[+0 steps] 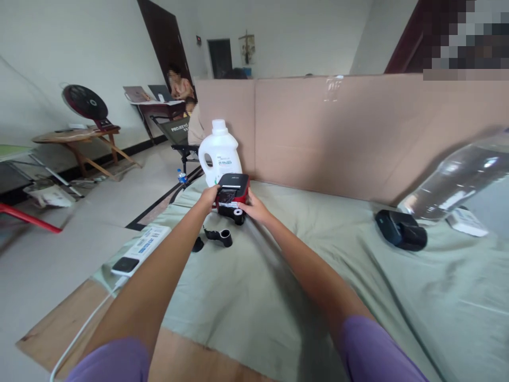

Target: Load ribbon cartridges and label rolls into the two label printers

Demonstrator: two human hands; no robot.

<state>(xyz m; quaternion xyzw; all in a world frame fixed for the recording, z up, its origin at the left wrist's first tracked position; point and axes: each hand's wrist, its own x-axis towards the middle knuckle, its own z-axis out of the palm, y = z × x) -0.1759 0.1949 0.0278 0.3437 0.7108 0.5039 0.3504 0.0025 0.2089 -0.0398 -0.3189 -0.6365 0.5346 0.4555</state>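
In the head view, both arms stretch forward over a worktop [278,297] draped in a pale green cloth. The left hand [208,197] rests against the left side of a small red and black printer [233,193], its fingers wrapped onto the casing. The right hand [254,208] presses on the printer's right lower side, fingers closed against it, so the device sits clamped between the two hands on the cloth. A black roll [239,215] sits at the printer's front edge, just between the two sets of fingers.

Just nearer than the left fingers lies a black spool holder [220,235], and beside it a small dark cap [198,244]. Farther back toward the person on the left side lies a white power strip [145,245] with a dark phone [124,265] on its near end. Directly beyond the fingers stands a white detergent jug [220,153], in front of a cardboard wall [338,127]. Well off to the right of the right fingers lie a black device [401,229] and a clear plastic bottle [457,183].
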